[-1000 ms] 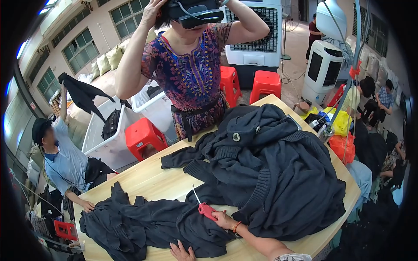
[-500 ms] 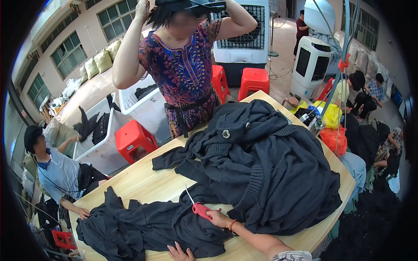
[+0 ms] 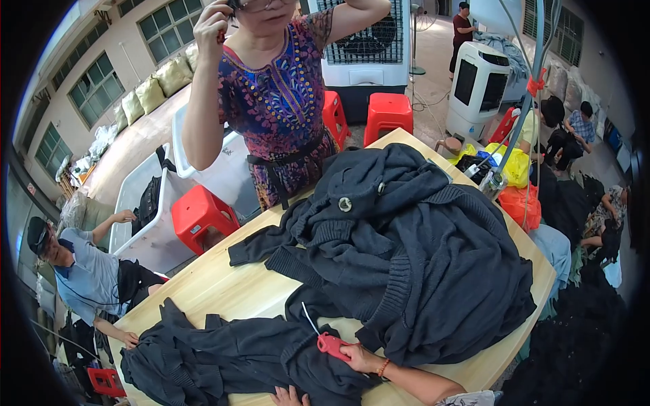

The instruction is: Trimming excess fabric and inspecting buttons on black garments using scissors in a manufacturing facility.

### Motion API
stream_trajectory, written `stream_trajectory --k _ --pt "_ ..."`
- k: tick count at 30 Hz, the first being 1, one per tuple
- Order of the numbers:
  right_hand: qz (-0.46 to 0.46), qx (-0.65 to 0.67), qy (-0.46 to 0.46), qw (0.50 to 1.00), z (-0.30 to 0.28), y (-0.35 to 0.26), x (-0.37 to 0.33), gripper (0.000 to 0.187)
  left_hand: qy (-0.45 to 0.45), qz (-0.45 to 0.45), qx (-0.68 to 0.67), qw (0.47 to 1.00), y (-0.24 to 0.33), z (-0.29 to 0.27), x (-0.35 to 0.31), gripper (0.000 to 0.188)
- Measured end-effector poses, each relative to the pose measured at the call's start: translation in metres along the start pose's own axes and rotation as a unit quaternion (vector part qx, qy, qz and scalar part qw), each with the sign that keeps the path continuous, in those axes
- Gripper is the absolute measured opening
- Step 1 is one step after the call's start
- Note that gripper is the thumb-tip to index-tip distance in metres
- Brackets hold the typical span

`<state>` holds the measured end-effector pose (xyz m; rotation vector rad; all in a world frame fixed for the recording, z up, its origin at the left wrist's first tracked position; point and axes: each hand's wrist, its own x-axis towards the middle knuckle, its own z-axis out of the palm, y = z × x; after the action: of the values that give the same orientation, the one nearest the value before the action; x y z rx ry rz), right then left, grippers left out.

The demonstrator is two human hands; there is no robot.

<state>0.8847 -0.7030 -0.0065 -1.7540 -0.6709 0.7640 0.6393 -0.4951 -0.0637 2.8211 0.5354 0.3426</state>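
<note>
Our right hand (image 3: 362,358) grips the red-handled tool (image 3: 333,345). We find its fingers curled together and clamped on the lower end of the handle; the gap between individual fingers is too small to tell. The thin pale shaft (image 3: 309,318) points up and to the left, away from the palm. We cannot tell whether its tip touches the cloth. A beaded bracelet (image 3: 384,367) encircles the right wrist.

Our left hand (image 3: 289,397) enters at the lower edge, where the frame cuts it off. We see its fingers extended and slightly apart, resting on the near edge of the dark knit garment (image 3: 264,352). We cannot tell whether the thumb pinches the fabric.

The dark knit garment lies stretched from left to right along the near side of the wooden table (image 3: 223,284), its left end bunched. The red-handled tool is over its right part. Just beyond and to the right, we locate the large dark garment pile (image 3: 433,271), with a ribbed band (image 3: 396,291) and a round button (image 3: 345,204) visible.

At the left end of the dark knit garment, we note a co-worker's hand (image 3: 130,340) touching the fabric; its finger spacing is too small to tell. Across the table, we observe a person in a patterned dress (image 3: 284,101) with both arms raised.
</note>
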Motion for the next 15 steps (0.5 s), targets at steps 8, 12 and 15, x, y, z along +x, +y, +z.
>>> stream_trajectory --k 8,12,15 --pt "-0.032 0.033 0.046 0.998 -0.004 -0.002 -0.005 0.022 -0.066 0.01 -0.003 0.998 0.005 -0.015 0.012 0.054" --pt "-0.052 0.033 0.056 0.997 -0.002 0.003 -0.004 0.023 -0.052 0.002 0.01 0.999 0.006 -0.014 0.008 0.055" --pt "-0.003 0.004 0.022 1.0 -0.006 -0.002 -0.013 0.027 -0.051 0.018 0.022 0.998 0.004 -0.012 0.005 0.055"
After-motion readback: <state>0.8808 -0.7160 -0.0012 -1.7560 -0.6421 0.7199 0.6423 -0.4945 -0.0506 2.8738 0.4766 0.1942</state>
